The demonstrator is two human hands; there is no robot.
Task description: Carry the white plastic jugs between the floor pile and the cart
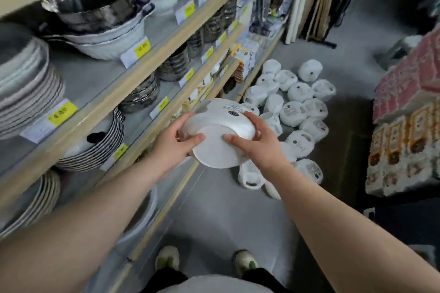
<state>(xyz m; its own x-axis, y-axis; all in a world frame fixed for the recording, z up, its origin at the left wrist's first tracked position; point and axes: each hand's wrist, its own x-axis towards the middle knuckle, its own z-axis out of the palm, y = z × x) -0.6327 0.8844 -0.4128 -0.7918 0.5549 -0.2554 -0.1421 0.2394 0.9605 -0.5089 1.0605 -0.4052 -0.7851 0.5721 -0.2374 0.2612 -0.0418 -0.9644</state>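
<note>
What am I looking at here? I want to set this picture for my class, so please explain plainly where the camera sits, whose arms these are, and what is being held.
There is one picture, taken by a wide-angle camera worn on a person's head, looking forward and down. The two bare arms are that person's own. The left hand and right hand together hold white bowls turned bottom up, with fingers curled over the rims and thumbs on the base. To the left stand shop shelves with stacked plates, bowls and yellow price labels. On the grey floor ahead lie many more white dishes. The person's shoes show at the bottom.
</note>
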